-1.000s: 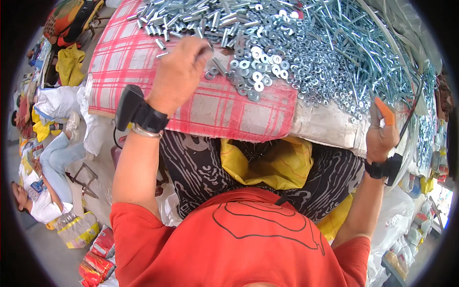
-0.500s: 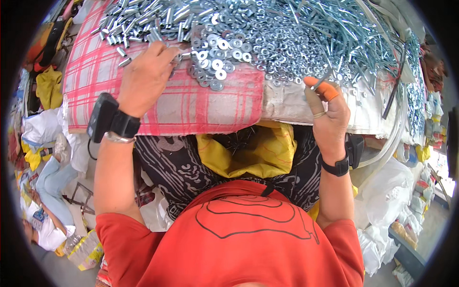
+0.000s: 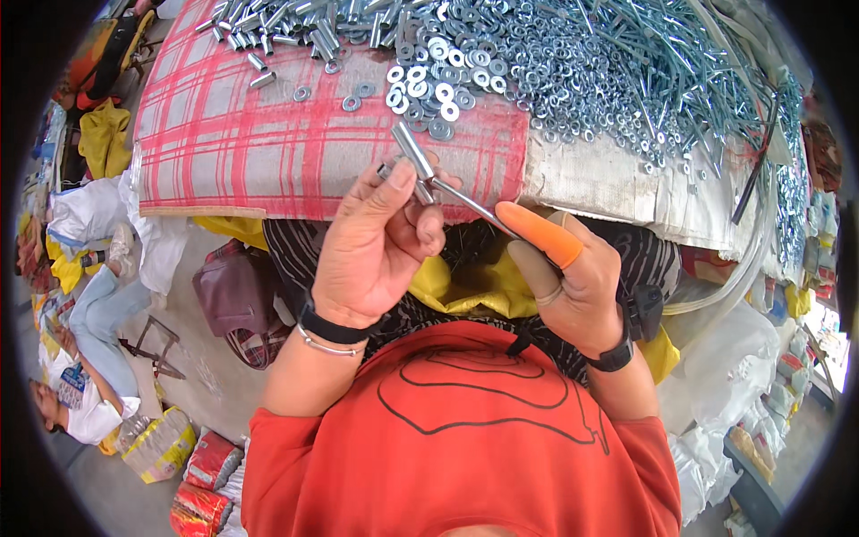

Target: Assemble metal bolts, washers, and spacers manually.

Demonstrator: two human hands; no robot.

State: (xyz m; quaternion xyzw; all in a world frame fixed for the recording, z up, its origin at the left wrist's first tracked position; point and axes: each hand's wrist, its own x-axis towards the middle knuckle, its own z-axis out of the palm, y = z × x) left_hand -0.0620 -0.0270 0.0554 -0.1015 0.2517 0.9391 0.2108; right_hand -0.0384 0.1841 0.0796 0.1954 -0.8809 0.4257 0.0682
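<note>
My left hand (image 3: 362, 251), palm up, pinches a shiny metal sleeve (image 3: 411, 148) between thumb and fingers. More small metal parts show among its fingers, partly hidden. My right hand (image 3: 582, 286) grips a long thin metal rod (image 3: 474, 208), its far end meeting the parts in the left hand. Whether the rod is inside a sleeve I cannot tell. An orange finger cover (image 3: 541, 234) sits on a right finger, and another finger wears a beige one. Just beyond the hands, loose flat washers (image 3: 438, 80) lie on a red-checked cloth (image 3: 295, 166).
Piled at the back are metal sleeves (image 3: 322, 36), small rings or nuts (image 3: 573, 85) and long rods (image 3: 689, 63). Below the table edge an open yellow sack (image 3: 492, 291) sits at my lap. Another person (image 3: 98, 376) is on the floor at left, and plastic bags (image 3: 734, 358) lie at right.
My left hand has come back from the sleeves and washers, turned palm up, and now holds a sleeve. My right hand has moved left and nearer, bringing the rod to it.
</note>
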